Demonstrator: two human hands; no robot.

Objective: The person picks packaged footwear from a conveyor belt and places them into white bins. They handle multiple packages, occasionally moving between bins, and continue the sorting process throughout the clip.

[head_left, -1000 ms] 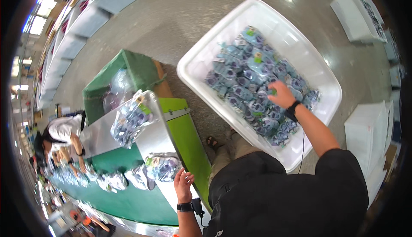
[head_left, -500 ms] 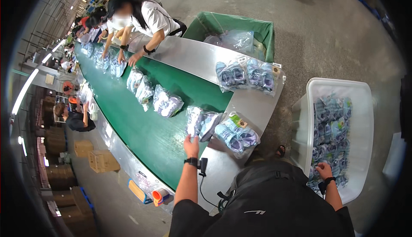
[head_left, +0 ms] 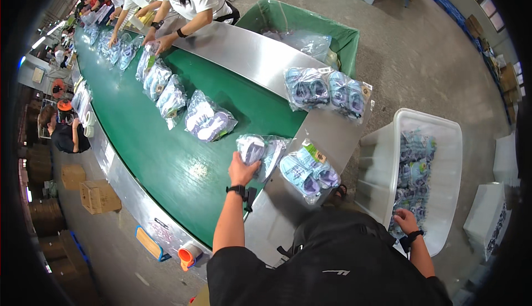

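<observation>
At the near end of the green conveyor belt (head_left: pixel 210 189), my left hand (head_left: pixel 243 169) grips the near side of a clear plastic bag of shoes (head_left: pixel 271 161), its thumb and fingers spread round the edge. Just right of it, another bagged pair of light blue and purple shoes (head_left: pixel 308 168) lies on the metal end plate. My right hand (head_left: pixel 407 221) hangs over the near left side of a white tub (head_left: pixel 455 189), fingers loosely bent and apart, with nothing visible in them. Many bagged shoes (head_left: pixel 411 176) fill the tub's inside below it.
More bagged shoes (head_left: pixel 209 118) lie along the belt. Two bagged pairs (head_left: pixel 324 91) rest on the metal ledge. Co-workers (head_left: pixel 191 6) reach over the belt's far side. Behind the ledge stands a green-lined bin (head_left: pixel 348 42). An orange cup (head_left: pixel 187 256) sits at the near left edge.
My view has shifted, and my left hand has moved farther onto the bagged shoes at the belt's end. A co-worker's hands now touch another bag. My right hand stays over the tub.
</observation>
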